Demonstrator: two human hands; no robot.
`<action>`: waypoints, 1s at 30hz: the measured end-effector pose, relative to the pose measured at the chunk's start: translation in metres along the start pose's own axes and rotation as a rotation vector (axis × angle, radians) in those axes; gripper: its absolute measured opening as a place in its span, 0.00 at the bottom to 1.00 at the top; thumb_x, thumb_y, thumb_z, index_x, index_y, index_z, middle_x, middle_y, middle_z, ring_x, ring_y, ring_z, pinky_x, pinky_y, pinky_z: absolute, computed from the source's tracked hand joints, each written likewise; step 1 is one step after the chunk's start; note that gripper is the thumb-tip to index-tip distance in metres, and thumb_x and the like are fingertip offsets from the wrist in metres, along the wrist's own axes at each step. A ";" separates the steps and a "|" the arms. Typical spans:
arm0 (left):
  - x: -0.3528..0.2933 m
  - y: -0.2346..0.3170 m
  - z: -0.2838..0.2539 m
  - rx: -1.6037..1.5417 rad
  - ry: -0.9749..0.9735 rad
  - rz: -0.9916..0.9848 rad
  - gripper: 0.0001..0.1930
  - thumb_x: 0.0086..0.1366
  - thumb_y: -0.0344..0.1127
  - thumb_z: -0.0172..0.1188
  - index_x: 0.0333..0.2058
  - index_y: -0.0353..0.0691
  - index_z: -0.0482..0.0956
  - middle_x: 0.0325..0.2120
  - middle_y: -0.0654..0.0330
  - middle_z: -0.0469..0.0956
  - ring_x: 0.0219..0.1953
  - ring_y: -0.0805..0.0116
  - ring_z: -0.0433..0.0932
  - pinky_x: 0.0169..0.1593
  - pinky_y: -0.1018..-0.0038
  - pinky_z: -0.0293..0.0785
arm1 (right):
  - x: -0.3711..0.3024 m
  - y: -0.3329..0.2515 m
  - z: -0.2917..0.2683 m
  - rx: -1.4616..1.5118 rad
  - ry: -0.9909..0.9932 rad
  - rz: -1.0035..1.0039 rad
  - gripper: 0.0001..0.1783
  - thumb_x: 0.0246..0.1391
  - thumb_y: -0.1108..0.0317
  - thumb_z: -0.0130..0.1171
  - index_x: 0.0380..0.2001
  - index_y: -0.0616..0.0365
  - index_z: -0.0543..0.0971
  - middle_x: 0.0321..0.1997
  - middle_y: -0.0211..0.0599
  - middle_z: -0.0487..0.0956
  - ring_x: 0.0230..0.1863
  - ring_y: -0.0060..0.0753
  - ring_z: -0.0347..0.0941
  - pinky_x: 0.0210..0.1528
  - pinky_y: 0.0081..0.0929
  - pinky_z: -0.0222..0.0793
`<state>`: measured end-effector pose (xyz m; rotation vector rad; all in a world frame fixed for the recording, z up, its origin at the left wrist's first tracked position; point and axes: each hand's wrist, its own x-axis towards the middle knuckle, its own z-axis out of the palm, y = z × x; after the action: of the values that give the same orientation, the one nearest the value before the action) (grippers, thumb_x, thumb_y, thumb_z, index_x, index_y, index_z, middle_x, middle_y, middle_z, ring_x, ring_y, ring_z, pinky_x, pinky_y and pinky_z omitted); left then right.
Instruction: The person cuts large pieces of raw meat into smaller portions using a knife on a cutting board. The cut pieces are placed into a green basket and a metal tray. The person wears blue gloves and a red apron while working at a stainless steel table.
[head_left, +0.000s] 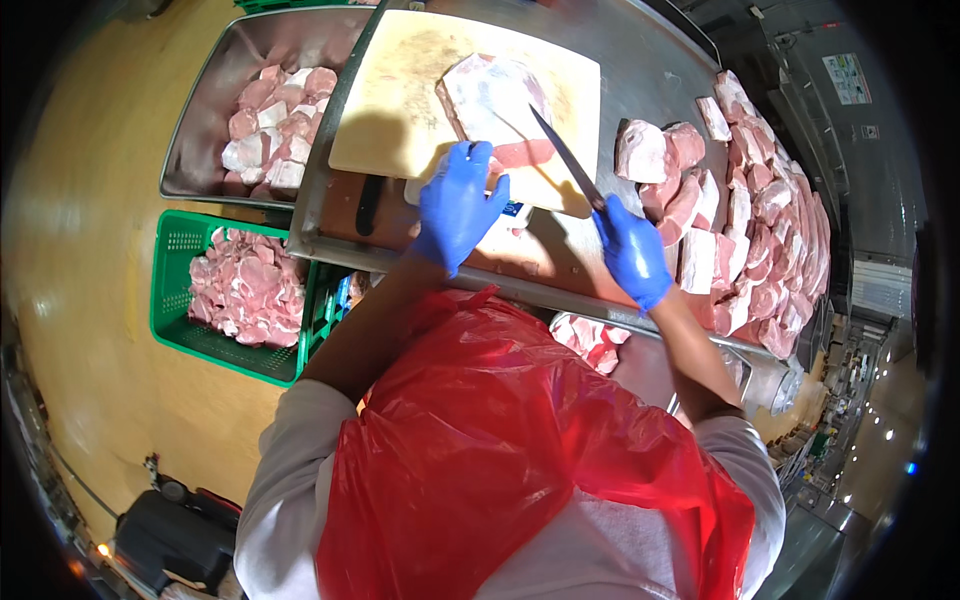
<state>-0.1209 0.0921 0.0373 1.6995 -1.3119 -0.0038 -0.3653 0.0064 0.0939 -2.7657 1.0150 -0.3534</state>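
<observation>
A slab of pale raw meat (492, 98) with a white fatty top lies on a cream cutting board (395, 60). My left hand (458, 205), in a blue glove, is at its near left corner, fingers and thumb curled round a bit of pink meat there. In my blue-gloved right hand (632, 250) is a long, dark-bladed knife (568, 158). Its handle is mostly hidden in my grip, and the blade slants up and left, its tip over the slab's right side. Along the slab's near edge shows a strip of redder meat (524, 153).
Many meat chunks (765, 220) are piled right of the board on the steel table (650, 75). A metal tub (195, 150) and a green crate (172, 300), both holding meat, stand at the left. A dark-handled tool (370, 204) lies by the board's near edge.
</observation>
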 end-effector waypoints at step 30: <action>-0.043 -0.061 -0.024 -0.074 -0.161 -0.198 0.07 0.56 0.29 0.64 0.35 0.43 0.79 0.32 0.55 0.78 0.37 0.54 0.78 0.42 0.60 0.76 | 0.005 0.039 -0.013 -0.130 -0.348 -0.044 0.11 0.64 0.64 0.53 0.48 0.52 0.73 0.27 0.53 0.80 0.28 0.60 0.78 0.29 0.53 0.70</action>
<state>-0.0810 0.1386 -0.0121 1.7883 -1.2382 -0.3066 -0.3889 -0.0274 0.0977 -2.8258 0.9180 0.1909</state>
